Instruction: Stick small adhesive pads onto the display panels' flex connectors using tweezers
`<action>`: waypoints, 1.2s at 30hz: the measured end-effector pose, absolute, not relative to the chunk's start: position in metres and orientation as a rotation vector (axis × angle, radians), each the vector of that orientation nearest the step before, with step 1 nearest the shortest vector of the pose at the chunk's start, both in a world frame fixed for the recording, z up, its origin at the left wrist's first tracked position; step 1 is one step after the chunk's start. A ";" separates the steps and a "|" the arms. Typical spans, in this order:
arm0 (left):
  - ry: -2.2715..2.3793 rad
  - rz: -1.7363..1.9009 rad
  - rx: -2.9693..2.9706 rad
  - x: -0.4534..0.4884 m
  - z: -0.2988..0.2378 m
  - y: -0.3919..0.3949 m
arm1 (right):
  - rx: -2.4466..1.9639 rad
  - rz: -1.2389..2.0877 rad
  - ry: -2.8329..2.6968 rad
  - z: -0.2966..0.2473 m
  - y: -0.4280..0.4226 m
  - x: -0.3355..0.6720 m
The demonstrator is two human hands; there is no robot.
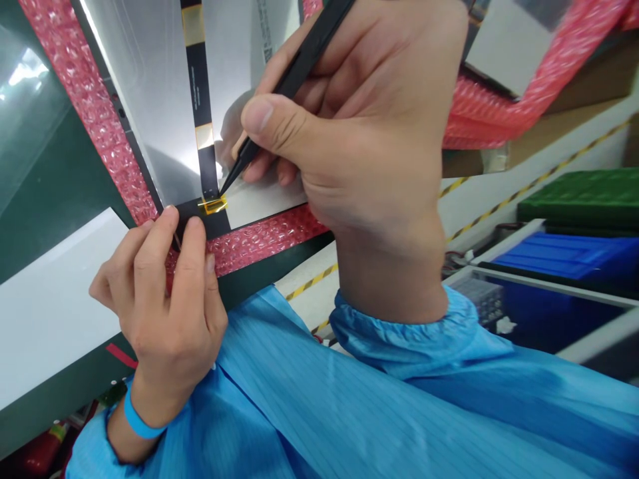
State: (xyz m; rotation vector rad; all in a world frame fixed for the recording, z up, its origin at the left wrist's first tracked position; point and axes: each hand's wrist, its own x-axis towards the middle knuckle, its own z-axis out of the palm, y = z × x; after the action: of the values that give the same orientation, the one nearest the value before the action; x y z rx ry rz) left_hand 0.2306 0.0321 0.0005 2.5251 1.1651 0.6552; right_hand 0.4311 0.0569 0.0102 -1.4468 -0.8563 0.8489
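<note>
My right hand (369, 140) is closed around black tweezers (304, 63), held like a pen and slanting down to the left. Their pointed tip is at a small piece of yellow transparent tape (214, 205). This tape lies at the lower end of a black flex cable (200, 86), which runs down a silvery flat panel (154, 80). My left hand (167, 286) rests its spread fingertips on the panel's dark bottom edge, just left of the tape. Part of the panel's right side is hidden behind my right hand.
Pink bubble wrap (259, 239) lies under and around the panel on a dark green table (100, 189). A white sheet (60, 299) is at left. More pink wrap (479, 120) lies at upper right. Blue bins (554, 256) and a green crate (584, 203) stand at right.
</note>
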 end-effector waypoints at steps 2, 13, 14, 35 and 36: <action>1.174 0.607 2.534 0.232 0.002 0.032 | -1.438 0.816 -0.872 0.009 0.057 0.431; 1.307 0.395 2.537 0.237 0.002 0.027 | -1.544 0.711 -0.814 0.003 0.050 0.433; 1.309 0.370 2.530 0.238 0.003 0.027 | -1.528 0.692 -0.790 0.001 0.050 0.432; 1.528 0.377 2.471 0.227 0.004 0.009 | -1.417 0.460 -0.399 -0.023 0.052 0.421; 1.521 0.408 2.479 0.213 0.006 0.010 | -1.421 0.527 -0.244 -0.022 0.054 0.421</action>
State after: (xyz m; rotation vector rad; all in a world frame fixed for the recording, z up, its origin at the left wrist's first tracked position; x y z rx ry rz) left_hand 0.2129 0.0101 0.0060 2.4786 1.5207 0.4081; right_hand 0.4206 0.0539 -0.0223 -1.4208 -0.2438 0.5271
